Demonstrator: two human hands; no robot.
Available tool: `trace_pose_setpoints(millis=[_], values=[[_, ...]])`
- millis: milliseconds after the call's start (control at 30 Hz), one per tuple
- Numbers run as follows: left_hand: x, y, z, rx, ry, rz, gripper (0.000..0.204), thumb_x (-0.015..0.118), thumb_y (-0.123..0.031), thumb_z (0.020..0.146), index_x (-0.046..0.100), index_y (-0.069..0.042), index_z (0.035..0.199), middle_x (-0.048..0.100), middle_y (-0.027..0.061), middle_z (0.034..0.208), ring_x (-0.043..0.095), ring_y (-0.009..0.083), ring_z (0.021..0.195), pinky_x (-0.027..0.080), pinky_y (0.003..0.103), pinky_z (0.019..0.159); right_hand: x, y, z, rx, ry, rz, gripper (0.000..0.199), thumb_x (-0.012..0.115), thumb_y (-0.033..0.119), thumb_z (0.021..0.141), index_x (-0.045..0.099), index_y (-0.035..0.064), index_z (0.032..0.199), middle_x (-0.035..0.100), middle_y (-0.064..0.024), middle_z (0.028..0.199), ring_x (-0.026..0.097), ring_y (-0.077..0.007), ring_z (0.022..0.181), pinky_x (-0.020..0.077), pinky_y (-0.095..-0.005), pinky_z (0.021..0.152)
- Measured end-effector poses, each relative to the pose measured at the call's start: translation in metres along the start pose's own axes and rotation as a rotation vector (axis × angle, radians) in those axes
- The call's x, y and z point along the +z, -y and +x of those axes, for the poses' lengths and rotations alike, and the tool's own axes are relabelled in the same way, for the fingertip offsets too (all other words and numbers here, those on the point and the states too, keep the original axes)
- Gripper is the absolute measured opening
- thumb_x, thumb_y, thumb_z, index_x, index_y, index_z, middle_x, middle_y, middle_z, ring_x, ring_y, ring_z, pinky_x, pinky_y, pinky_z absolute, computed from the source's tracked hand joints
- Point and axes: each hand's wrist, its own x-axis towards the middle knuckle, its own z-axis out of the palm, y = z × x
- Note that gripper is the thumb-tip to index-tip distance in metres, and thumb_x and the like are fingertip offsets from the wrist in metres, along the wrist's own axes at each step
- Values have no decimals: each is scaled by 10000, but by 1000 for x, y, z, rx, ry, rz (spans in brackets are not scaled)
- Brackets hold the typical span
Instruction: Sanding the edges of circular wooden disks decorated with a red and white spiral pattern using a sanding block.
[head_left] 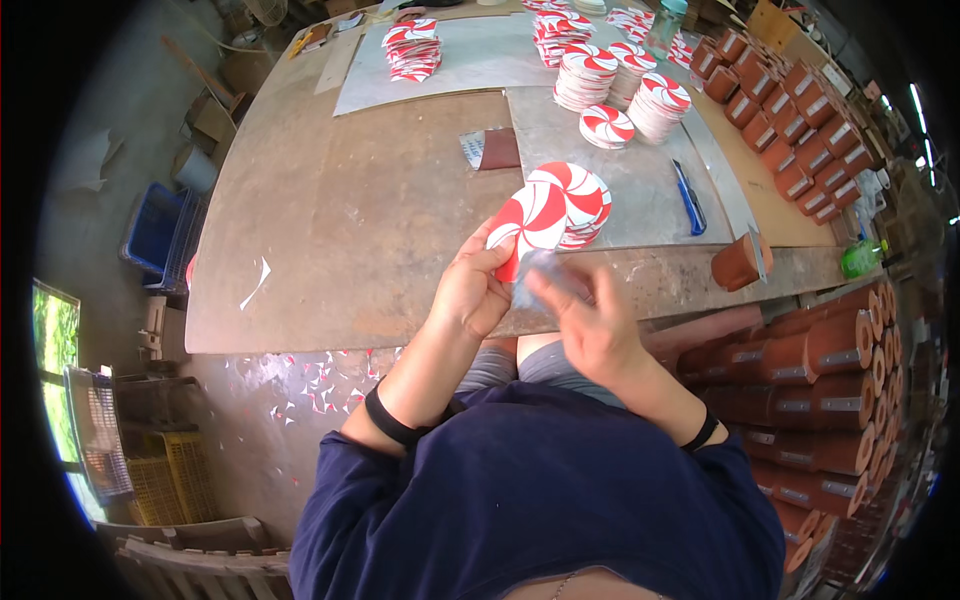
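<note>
My left hand (474,287) pinches a round red-and-white swirl disc (530,218) by its near-left edge, thumb on top, and holds it tilted above the table's front edge. Against the disc's near-right rim is a small greyish folded sheet (537,278), gripped in the fingers of my right hand (597,325). Motion smears the sheet and those fingers, so its exact kind is unclear. Partly covered by the held disc, a short stack of like discs (588,197) stands just beyond. Farther off lies a piece of sandpaper (502,148), brown on one part and printed pale on the other.
Several stacks of swirl discs (662,100) stand at the back right. A blue utility knife (689,198) lies right of my hands, near a brown cylinder (738,264). More brown cylinders are piled right (800,400). White and red scraps (320,385) litter the floor.
</note>
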Motion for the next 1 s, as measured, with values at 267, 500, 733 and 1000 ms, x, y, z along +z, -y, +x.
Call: trace_pose_setpoints(millis=[267,500,733,1000], values=[[9,-1,-11,87,11,72,446,449,33,798,296,-4,1215,478,137,1111,524,217,979,486,333,785,-18,-16,10,-16,-181,-30,357,506,-50,711,574,60,1043,477,-164,959,526,-254,810,443,-300,686],[19,-2,-18,240,24,397,549,535,93,725,311,-14,1214,474,124,1115,508,194,993,461,317,817,-40,-33,24,144,-221,109,338,487,-59,737,567,51,1046,479,-166,972,524,-263,832,429,-284,706],[23,-11,-25,314,200,817,518,555,126,688,394,-7,1162,502,103,1081,499,153,983,429,271,822,-54,-33,35,144,86,332,382,463,-98,725,573,76,1048,475,-140,1006,513,-249,906,419,-274,757],[16,-21,-23,408,159,886,507,556,129,680,404,3,1148,491,108,1095,494,169,993,430,281,825,-60,-31,31,129,206,330,361,484,-96,729,582,66,1037,464,-125,1034,497,-216,936,397,-271,784]])
